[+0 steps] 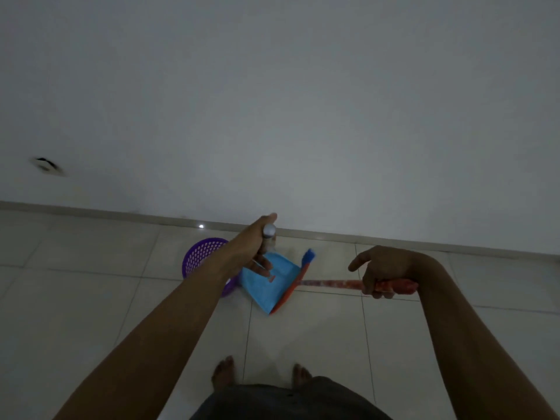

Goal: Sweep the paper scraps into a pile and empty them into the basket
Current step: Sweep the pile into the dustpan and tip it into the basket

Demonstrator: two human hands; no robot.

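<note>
My left hand grips the grey-capped handle of a blue dustpan, which rests on the floor in front of me. My right hand holds the red handle of a broom whose blue bristles sit at the dustpan's right edge; its index finger sticks out. A purple mesh basket stands just left of the dustpan, partly hidden by my left forearm. I see no paper scraps; the dim light hides the dustpan's contents.
A plain white wall with a low skirting rises close behind the basket and dustpan. Pale floor tiles stretch left and right. My bare feet stand at the bottom centre.
</note>
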